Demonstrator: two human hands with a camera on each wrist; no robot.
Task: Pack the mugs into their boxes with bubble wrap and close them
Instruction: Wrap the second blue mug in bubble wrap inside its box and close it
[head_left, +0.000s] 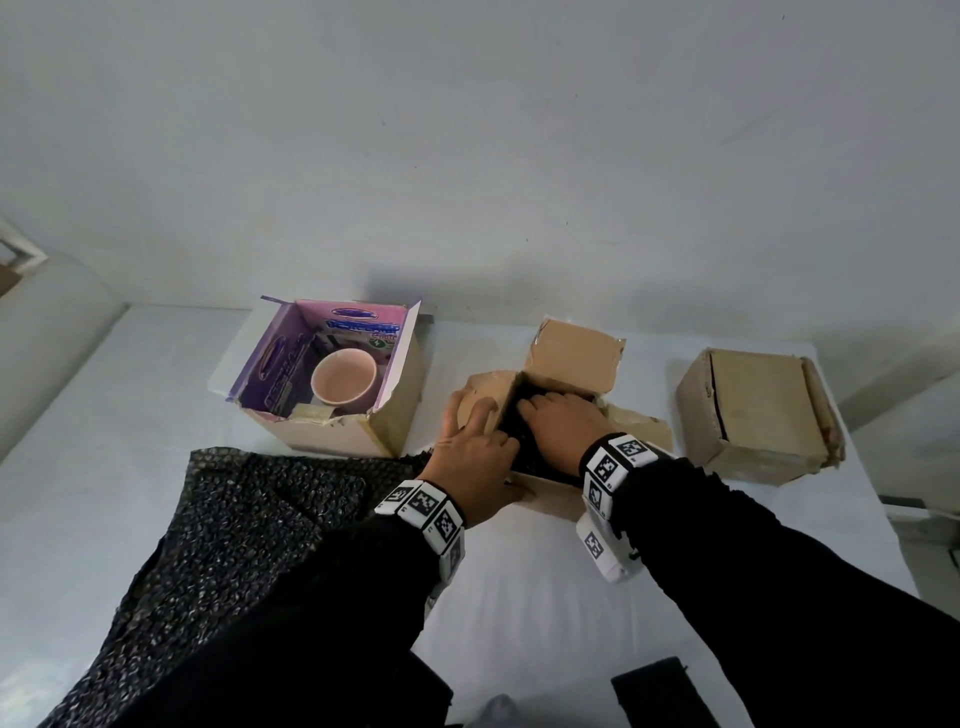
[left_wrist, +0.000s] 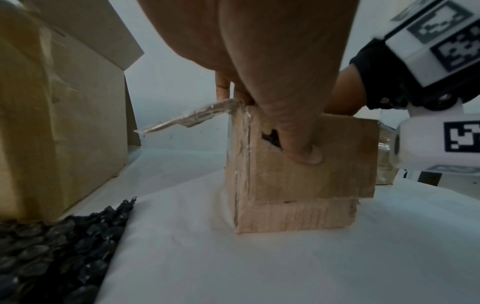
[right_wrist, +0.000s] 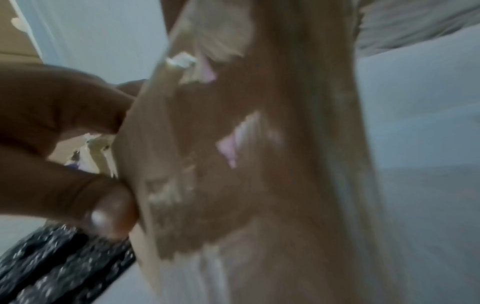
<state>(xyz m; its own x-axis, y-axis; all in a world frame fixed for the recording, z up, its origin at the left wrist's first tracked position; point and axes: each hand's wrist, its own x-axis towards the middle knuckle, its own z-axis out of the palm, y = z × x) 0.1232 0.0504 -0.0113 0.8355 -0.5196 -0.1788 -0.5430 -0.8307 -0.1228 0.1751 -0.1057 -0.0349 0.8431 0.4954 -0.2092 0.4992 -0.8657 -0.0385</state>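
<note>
Lying nearest: black bubble wrap sheet (head_left: 234, 519).
Middle box (head_left: 571, 358): black wrap (head_left: 519, 441) inside; left hand (head_left: 470, 457) clasps its corner, right hand's (head_left: 558, 423) fingers buried in wrap, grip unclear.
Purple-lined box (head_left: 395, 415): bare pink mug (head_left: 344, 376).
Far-right box (head_left: 758, 410): closed.
Left wrist: torn hole (left_wrist: 271, 139) by thumb.

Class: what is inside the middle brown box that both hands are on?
Black bubble wrap fills the middle box, right hand reaching in. Any mug beneath is covered.

light: dim, cool, soft shadows | head: sharp, edges bowed | left wrist: clear | right wrist: heavily blurred
</note>
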